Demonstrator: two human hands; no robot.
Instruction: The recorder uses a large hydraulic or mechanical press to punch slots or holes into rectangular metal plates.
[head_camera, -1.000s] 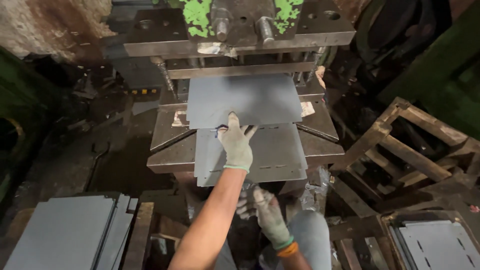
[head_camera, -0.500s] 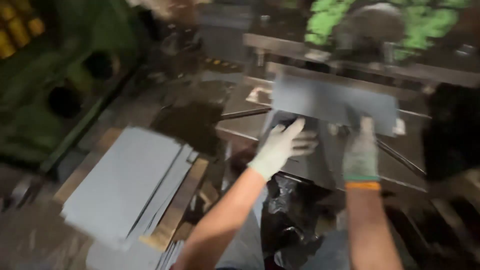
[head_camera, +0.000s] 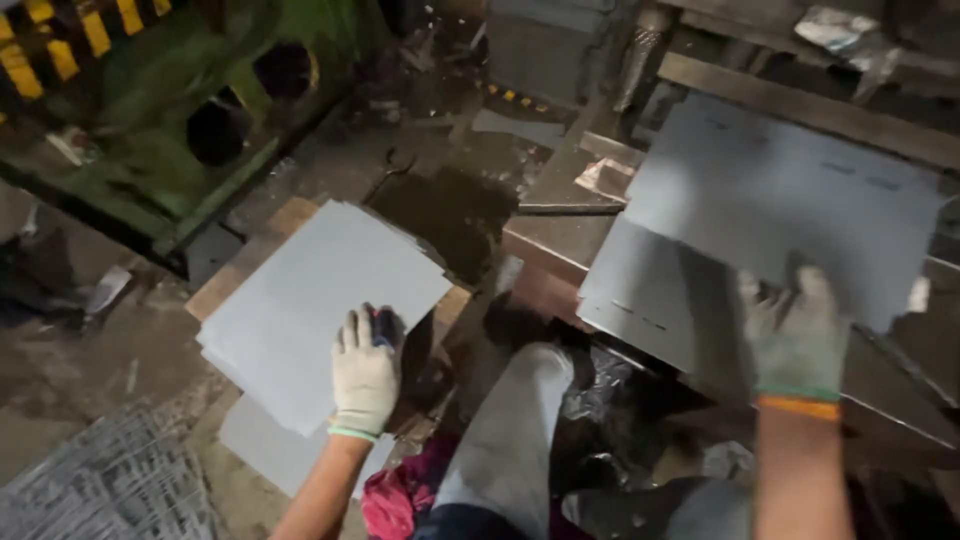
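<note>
Left hand: our gloved left hand (head_camera: 366, 372) rests on the near edge of the stack of grey sheets (head_camera: 315, 305), fingers together and laid flat over the top sheet, the thumb side hidden, so we cannot tell whether it pinches the edge or only presses on it.
Right hand: our gloved right hand (head_camera: 797, 335) lies against the near edge of the upper sheet (head_camera: 790, 195) on the press bed; the fingers are slightly spread and curled at the edge, and a true grip cannot be confirmed.
Stack: the grey sheets lie fanned on a wooden pallet (head_camera: 240, 275) low at our left, beside the green machine frame (head_camera: 150, 120).
Press sheets: the upper sheet overlaps a lower sheet (head_camera: 650, 295) on the steel bed, ahead and to our right.
Handling: we judge the sheets thin, stiff and flat, fairly light singly, smooth enough to slide on one another, with sharp edges that the gloves guard against.
Where to hold: we judge the near edge best, thumb under and fingers over, peeling one sheet off the pile.
Between: our knee (head_camera: 510, 430) sits between the two hands.
</note>
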